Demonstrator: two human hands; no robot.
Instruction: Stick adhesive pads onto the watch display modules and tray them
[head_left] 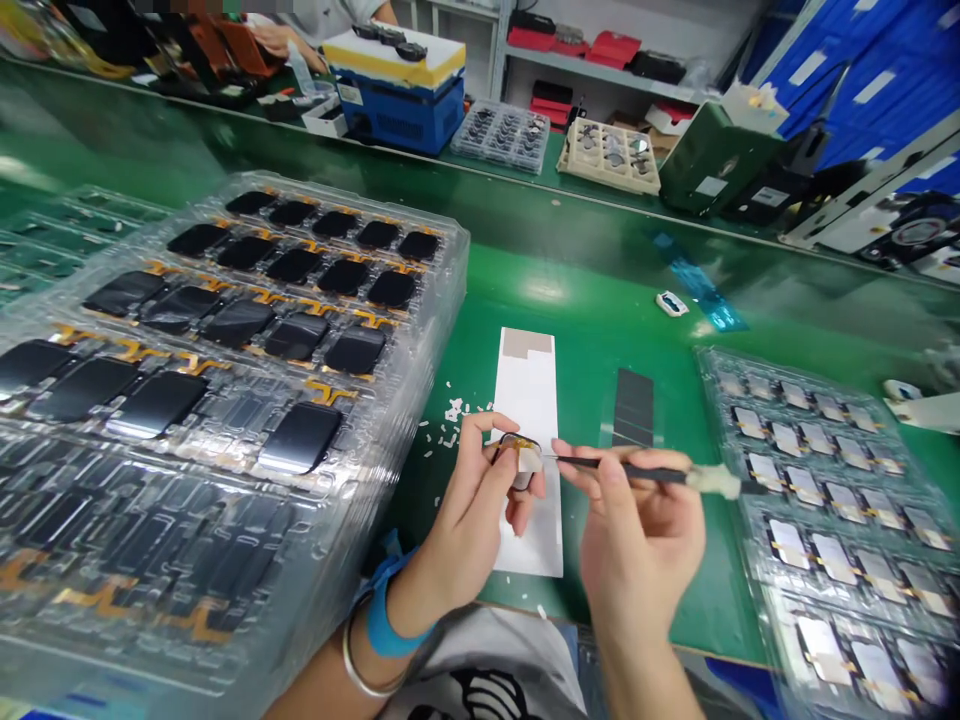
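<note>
Over the white strip sheet (527,400), my left hand (480,500) pinches a small watch screen (523,478) by its edges. The screen has a dark rim, an orange flex cable and a pale patch on the side towards me. My right hand (645,520) is closed around black tweezers (630,470), whose rear end is wrapped in whitish material. The tweezers' tip meets or nearly meets the screen's right edge; exact contact is too small to tell. A dark strip sheet (634,408) lies on the green mat behind my right hand.
At the left, a tall stack of clear trays (450,260) holds black watch screens. Another clear tray (720,400) with pale-backed screens lies right. White scraps (454,410) litter the mat. On the back ledge stand a blue box (405,110) and parts trays; another person's hand (281,40) shows behind.
</note>
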